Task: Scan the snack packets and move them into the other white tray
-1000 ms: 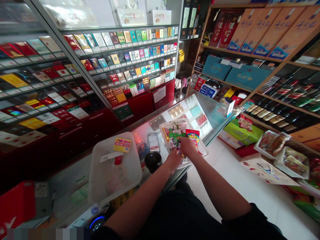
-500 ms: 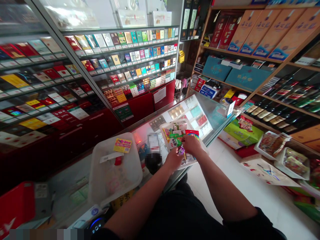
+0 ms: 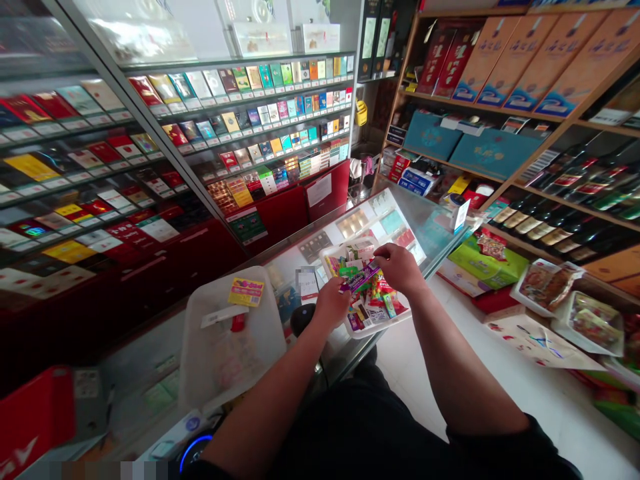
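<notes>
Fingers of the left hand are pinched together on the near end of a purple sweet packet, and its far end is clamped between thumb and fingers of the right hand. Each grip is closed on the packet, which is held level just above a white tray filled with mixed sweets. The tray is set on the glass counter, beside an overturned clear plastic tub. Cigarette shelves are seen beyond.

Shop: glass counter, wooden shelves w/ boxes, white floor.
</notes>
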